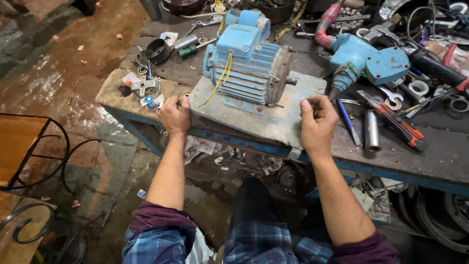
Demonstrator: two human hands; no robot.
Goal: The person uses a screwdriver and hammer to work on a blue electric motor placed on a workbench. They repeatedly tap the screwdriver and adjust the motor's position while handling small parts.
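**Both bare hands out in front, fingers curled**

Both forearms reach forward from rolled-up sleeves, bare from the elbow down and roughly parallel, well apart from each other. The left hand (174, 115) lies knuckles up, fingers bent under into a loose fist, wrist straight. The right hand (318, 122) sits a little farther forward, its back also to the camera, fingers curled inward and thumb tucked against them.
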